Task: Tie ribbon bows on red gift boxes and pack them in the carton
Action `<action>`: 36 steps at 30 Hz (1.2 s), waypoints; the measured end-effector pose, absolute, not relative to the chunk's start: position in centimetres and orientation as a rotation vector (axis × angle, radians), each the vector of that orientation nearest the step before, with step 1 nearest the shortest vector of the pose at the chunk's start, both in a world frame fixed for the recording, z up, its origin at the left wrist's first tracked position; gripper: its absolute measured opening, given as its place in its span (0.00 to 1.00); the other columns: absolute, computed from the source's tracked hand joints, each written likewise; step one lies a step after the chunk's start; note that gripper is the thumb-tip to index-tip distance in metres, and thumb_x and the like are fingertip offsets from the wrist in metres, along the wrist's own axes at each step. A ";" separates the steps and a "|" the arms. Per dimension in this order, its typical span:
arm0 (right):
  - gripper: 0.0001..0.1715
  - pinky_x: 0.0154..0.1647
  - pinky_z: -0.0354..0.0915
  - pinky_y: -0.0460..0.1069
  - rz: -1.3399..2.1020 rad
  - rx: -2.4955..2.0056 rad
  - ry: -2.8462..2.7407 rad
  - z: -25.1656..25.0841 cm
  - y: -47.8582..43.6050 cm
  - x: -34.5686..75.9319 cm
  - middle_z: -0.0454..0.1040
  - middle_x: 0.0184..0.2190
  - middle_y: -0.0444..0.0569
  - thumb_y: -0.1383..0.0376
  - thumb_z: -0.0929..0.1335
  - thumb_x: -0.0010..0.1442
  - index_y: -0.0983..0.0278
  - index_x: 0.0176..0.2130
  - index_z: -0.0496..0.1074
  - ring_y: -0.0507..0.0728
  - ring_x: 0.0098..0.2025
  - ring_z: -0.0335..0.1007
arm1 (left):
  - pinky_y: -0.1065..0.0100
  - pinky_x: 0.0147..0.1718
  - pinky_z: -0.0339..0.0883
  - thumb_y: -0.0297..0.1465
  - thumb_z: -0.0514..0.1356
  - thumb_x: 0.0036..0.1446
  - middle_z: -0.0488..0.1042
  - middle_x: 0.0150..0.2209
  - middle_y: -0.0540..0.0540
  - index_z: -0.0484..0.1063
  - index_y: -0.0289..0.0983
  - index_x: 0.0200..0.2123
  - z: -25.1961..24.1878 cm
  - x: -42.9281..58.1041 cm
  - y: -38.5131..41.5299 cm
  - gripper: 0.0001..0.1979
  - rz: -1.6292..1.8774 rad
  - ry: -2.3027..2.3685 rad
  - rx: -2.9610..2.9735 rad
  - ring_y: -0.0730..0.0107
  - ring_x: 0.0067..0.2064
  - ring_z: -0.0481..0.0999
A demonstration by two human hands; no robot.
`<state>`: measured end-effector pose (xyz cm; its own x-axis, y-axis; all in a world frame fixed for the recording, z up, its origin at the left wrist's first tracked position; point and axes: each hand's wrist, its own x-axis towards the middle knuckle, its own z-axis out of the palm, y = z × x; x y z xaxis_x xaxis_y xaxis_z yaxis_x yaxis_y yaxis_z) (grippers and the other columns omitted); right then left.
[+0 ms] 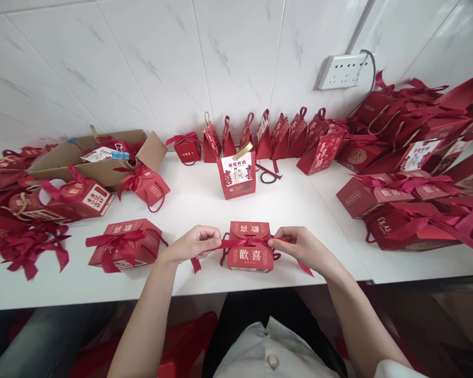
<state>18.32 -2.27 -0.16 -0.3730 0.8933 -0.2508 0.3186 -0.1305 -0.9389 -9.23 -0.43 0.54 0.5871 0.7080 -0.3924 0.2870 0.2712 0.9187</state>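
In front of me on the white table [193, 207] sits a red gift box [250, 257] with pale characters on its lid. A red ribbon [236, 242] runs across its top, with a knot or crossing at the middle. My left hand [195, 243] pinches the ribbon on the left of the box, and a loose tail hangs below it. On the other side my right hand [297, 245] pinches the ribbon close to the box's right edge, its tail trailing down to the right. Between both hands the ribbon is stretched. Dark red cord handles show at the box's sides.
Another box with a bow [124, 244] stands to the left, near a ribbon pile [33, 247] and a cardboard carton [63, 160]. Ahead is an upright box with a picture [238, 176]. Looped triangular boxes [279, 137] line the wall. More boxes [413, 220] crowd the right.
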 end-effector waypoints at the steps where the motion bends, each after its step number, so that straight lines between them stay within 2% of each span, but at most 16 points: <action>1: 0.18 0.29 0.59 0.47 1.550 -1.334 -1.628 -0.2 -2.3 18.4 0.71 0.24 0.46 0.53 0.68 0.55 0.66 0.26 0.70 0.52 0.27 0.64 | 0.75 0.16 0.40 0.50 0.59 0.50 0.50 0.15 0.58 0.56 0.37 0.21 0.1 -9.2 -0.4 0.23 0.384 0.955 1.294 0.83 0.17 0.47; 7: 0.22 0.26 0.54 0.46 1.708 -1.235 -1.459 -1.3 -2.0 18.9 0.69 0.22 0.45 0.50 0.71 0.50 0.65 0.22 0.65 0.50 0.24 0.59 | 0.76 0.15 0.40 0.47 0.61 0.50 0.51 0.15 0.58 0.58 0.36 0.21 -2.2 -9.2 -0.4 0.22 0.460 1.051 1.327 0.84 0.17 0.46; 13: 0.24 0.24 0.48 0.46 1.730 -1.216 -1.406 -2.4 -1.6 19.0 0.58 0.17 0.39 0.49 0.71 0.48 0.64 0.20 0.63 0.49 0.22 0.52 | 0.76 0.15 0.40 0.48 0.59 0.51 0.49 0.15 0.58 0.56 0.36 0.21 -2.8 -9.8 -1.2 0.23 0.510 1.010 1.381 0.83 0.17 0.46; 16: 0.24 0.24 0.47 0.47 1.684 -1.257 -1.521 -1.6 -1.2 19.4 0.56 0.17 0.39 0.48 0.70 0.49 0.64 0.20 0.64 0.49 0.22 0.50 | 0.76 0.15 0.40 0.47 0.59 0.52 0.48 0.15 0.58 0.55 0.36 0.20 -2.7 -10.0 -1.5 0.23 0.511 1.008 1.413 0.84 0.17 0.46; 20: 0.23 0.23 0.50 0.47 1.676 -1.208 -1.702 0.3 -1.2 20.2 0.59 0.18 0.40 0.48 0.68 0.52 0.64 0.22 0.65 0.49 0.22 0.53 | 0.76 0.15 0.41 0.46 0.57 0.55 0.51 0.15 0.58 0.56 0.36 0.21 -1.8 -9.7 -2.1 0.21 0.495 1.004 1.346 0.83 0.16 0.48; 23: 0.19 0.26 0.58 0.47 1.640 -1.090 -1.736 1.6 -1.7 20.2 0.67 0.24 0.44 0.51 0.67 0.55 0.64 0.27 0.70 0.51 0.26 0.61 | 0.75 0.16 0.46 0.45 0.56 0.56 0.57 0.16 0.56 0.57 0.37 0.23 -0.5 -9.0 -2.8 0.20 0.521 0.975 1.309 0.82 0.17 0.53; 26: 0.13 0.37 0.65 0.50 1.541 -0.985 -1.737 2.2 -2.3 18.9 0.74 0.40 0.50 0.56 0.67 0.57 0.62 0.33 0.75 0.57 0.40 0.70 | 0.72 0.24 0.57 0.43 0.55 0.57 0.65 0.20 0.52 0.60 0.36 0.22 0.9 -8.2 -3.2 0.19 0.557 0.954 1.376 0.77 0.23 0.62; 29: 0.10 0.49 0.64 0.54 1.450 -0.976 -1.723 1.8 -2.6 17.0 0.71 0.52 0.51 0.60 0.67 0.58 0.60 0.36 0.77 0.61 0.53 0.66 | 0.71 0.29 0.60 0.42 0.54 0.58 0.67 0.23 0.50 0.61 0.35 0.23 1.8 -7.7 -3.5 0.18 0.536 0.964 1.374 0.76 0.26 0.65; 31: 0.10 0.51 0.63 0.55 1.394 -1.000 -1.704 1.3 -2.7 15.8 0.71 0.52 0.50 0.61 0.66 0.58 0.59 0.38 0.77 0.61 0.54 0.66 | 0.72 0.25 0.58 0.43 0.53 0.58 0.66 0.23 0.52 0.60 0.36 0.25 2.1 -7.6 -3.7 0.17 0.489 1.034 1.348 0.77 0.23 0.63; 33: 0.10 0.49 0.65 0.55 1.311 -1.029 -1.702 0.8 -2.8 14.8 0.75 0.47 0.50 0.63 0.66 0.58 0.60 0.38 0.77 0.60 0.49 0.70 | 0.74 0.22 0.55 0.42 0.53 0.58 0.64 0.24 0.54 0.61 0.37 0.31 2.5 -7.6 -3.9 0.13 0.469 1.158 1.377 0.79 0.21 0.60; 36: 0.10 0.43 0.67 0.53 1.166 -1.071 -1.714 0.4 -3.0 13.9 0.78 0.37 0.49 0.64 0.65 0.58 0.61 0.37 0.77 0.58 0.41 0.73 | 0.73 0.24 0.58 0.40 0.51 0.59 0.66 0.27 0.54 0.64 0.41 0.41 3.4 -7.5 -4.3 0.11 0.465 1.298 1.574 0.77 0.24 0.63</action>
